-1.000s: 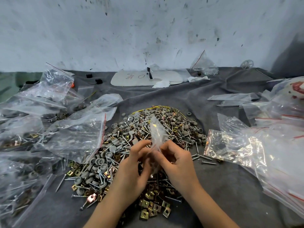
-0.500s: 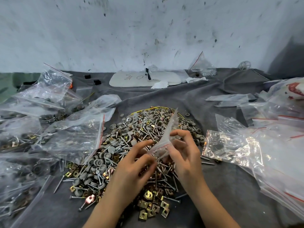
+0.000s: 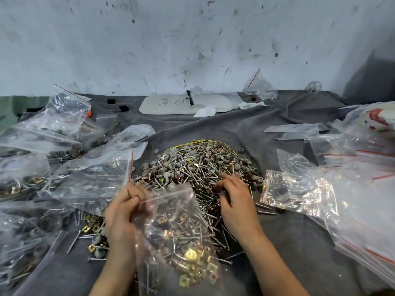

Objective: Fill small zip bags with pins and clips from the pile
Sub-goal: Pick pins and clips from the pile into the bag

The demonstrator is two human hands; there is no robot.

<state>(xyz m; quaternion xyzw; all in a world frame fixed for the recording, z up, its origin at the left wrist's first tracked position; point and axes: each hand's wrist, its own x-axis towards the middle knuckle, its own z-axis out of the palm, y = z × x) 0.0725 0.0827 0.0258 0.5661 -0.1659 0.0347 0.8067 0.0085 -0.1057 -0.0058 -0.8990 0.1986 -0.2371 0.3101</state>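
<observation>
Left hand (image 3: 123,212): thumb and fingers pinched tight on one edge of a clear zip bag (image 3: 171,210). The bag fans out from that pinch to the right and toward the person, and is crumpled and not flat. Pins and brass clips (image 3: 192,268) show through the film; can't tell which are inside the bag and which lie under it.

Right hand (image 3: 235,201): just past the bag's far right edge, palm down on the pile (image 3: 192,165), fingers curled into the pins. Can't tell if it has hold of any. It is not touching the bag.

The pile runs from under both hands away toward the wall: grey caps and steel pins at the far side, clips nearest the wrists. All of it sits on a grey cloth (image 3: 299,242).

Left of the pinch, a heap of filled bags (image 3: 89,180), the nearest just beside the left knuckles. Right of the right hand, a stack of empty bags (image 3: 320,199), close but apart.
</observation>
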